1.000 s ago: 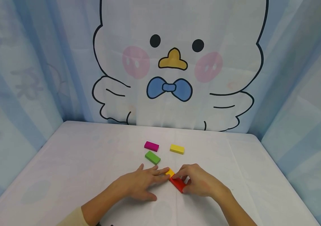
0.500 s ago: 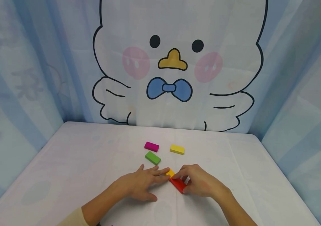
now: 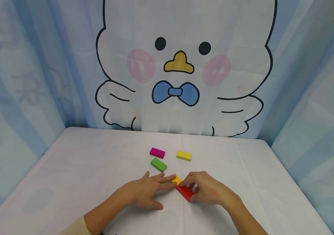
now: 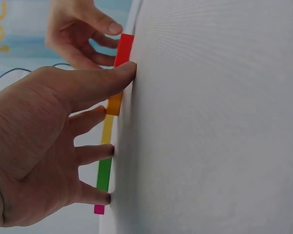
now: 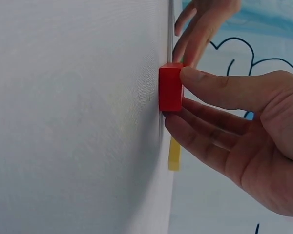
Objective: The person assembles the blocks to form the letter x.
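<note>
Left hand (image 3: 150,190) splayed, right hand (image 3: 207,188) pinching red block (image 3: 185,193) — long axis slanting away leftward

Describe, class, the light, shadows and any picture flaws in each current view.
Head: diffuse light, soft shadows on the white cloth by the left hand and right hand; left wrist: dimmer, scene turned sideways, fine ripple pattern on the upper cloth; right wrist: also dim, soft-edged shadow below the red block.

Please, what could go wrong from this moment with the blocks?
The right hand pinches the red block end to end with the orange block; a small push might shift the orange one. The left hand spreads its fingers near the green block and could nudge it.
</note>
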{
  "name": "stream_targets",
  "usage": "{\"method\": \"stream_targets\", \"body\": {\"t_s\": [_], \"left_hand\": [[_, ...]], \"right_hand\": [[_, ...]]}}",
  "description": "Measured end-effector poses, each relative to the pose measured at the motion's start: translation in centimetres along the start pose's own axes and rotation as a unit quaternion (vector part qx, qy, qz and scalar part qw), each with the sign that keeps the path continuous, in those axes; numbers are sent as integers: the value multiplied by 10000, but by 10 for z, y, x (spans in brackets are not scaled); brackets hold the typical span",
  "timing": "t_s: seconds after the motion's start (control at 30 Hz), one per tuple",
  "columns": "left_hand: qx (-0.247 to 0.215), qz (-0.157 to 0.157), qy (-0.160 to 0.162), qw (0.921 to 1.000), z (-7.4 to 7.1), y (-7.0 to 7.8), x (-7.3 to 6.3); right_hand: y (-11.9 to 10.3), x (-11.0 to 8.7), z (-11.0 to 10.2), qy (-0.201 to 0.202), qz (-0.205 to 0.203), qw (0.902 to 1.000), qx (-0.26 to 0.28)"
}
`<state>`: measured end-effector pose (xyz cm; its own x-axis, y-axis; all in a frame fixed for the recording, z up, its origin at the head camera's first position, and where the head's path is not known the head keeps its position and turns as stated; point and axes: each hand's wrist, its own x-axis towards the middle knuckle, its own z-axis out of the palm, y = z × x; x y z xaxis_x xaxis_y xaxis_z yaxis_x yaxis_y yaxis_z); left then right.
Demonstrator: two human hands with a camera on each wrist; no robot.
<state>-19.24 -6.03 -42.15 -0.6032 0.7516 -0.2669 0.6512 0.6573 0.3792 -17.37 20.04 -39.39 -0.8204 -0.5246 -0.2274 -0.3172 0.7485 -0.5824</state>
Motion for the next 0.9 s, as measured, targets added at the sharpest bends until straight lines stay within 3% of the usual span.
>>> {"method": "stream_targets", "body": {"t_s": [0.2, 0.37, 0.63, 0.9], "left_hand": [[-92, 94, 94, 9999, -2, -1, -4], [-44, 214, 330, 9992, -8, -4, -5], [14, 328, 759, 9966, -15, -10, -5], [-1, 262, 870, 9959, -17, -15, -4]], "right_hand": [[1, 1, 0, 168, -297, 9994, -38], [2, 2, 0, 343, -564, 9971, -392], [2, 2, 1, 77, -556, 9969, -559], [6, 1, 2, -201, -611, 9971, -413]]}}
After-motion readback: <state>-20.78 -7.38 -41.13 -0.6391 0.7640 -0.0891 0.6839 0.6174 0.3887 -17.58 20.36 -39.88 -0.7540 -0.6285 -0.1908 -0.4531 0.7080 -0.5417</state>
